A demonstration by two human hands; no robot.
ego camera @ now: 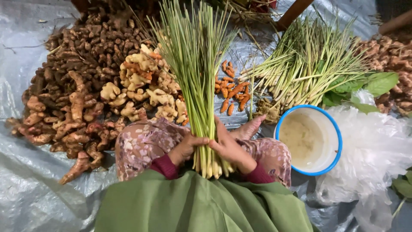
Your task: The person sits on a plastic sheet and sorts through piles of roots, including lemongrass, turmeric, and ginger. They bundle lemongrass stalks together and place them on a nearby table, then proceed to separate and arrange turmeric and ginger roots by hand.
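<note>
A: Where is the lemongrass bundle (195, 81)?

B: Upright over the lap, between the ginger pile (146, 86) and the blue-rimmed bowl (308, 139). The left hand (185, 148) and right hand (229, 148) each have their grip clenched round its base.

A: Doing it well?

B: Probably keeping the 2 grips low and the stalk ends level.

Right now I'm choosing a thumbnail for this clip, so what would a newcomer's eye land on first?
First, the tall bundle of lemongrass stalks at centre, gripped near its base by the left hand and right hand. Next, the big heap of brown roots spread at left, and the white bowl with a blue rim at right, beside more loose lemongrass.
</note>
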